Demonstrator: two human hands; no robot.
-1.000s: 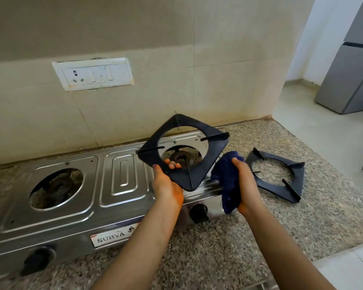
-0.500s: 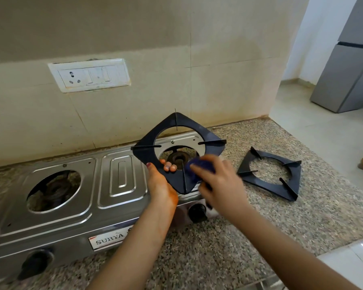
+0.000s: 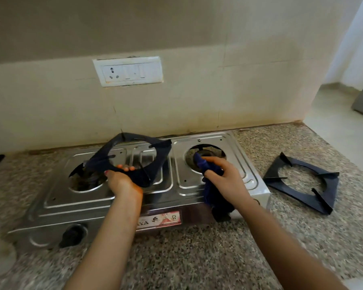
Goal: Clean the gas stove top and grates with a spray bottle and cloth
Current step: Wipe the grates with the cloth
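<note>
My left grip (image 3: 122, 182) is curled round the near corner of one black grate (image 3: 102, 156). My fingertips (image 3: 126, 168) show over its inner edge and the thumb lies on the side toward me. The grate is lifted and tilted, its far corner raised toward the wall. It hangs over the middle and left half of the steel stove (image 3: 76, 197) and partly covers the left burner opening (image 3: 86, 183). I cannot tell whether its low left corner touches the steel. My right grip (image 3: 226, 176) is wrapped round a bunched dark blue cloth (image 3: 215, 197). The forefinger is stretched forward along it, and the cloth's tip is pushed into the right burner opening (image 3: 208, 151). The rest of the cloth hangs from under my palm and drapes down over the stove's front edge. A second black grate (image 3: 323, 204) lies flat on the speckled granite table (image 3: 197, 258), to the right of the stove and apart from it, with its prongs pointing up. The stove stands on the same table, close to the tiled wall. It has a black knob (image 3: 71, 235) on the left of its front and a red and white label (image 3: 166, 219) near the middle, partly hidden by my left forearm. A white switch plate (image 3: 128, 71) is set in the wall above the stove.
</note>
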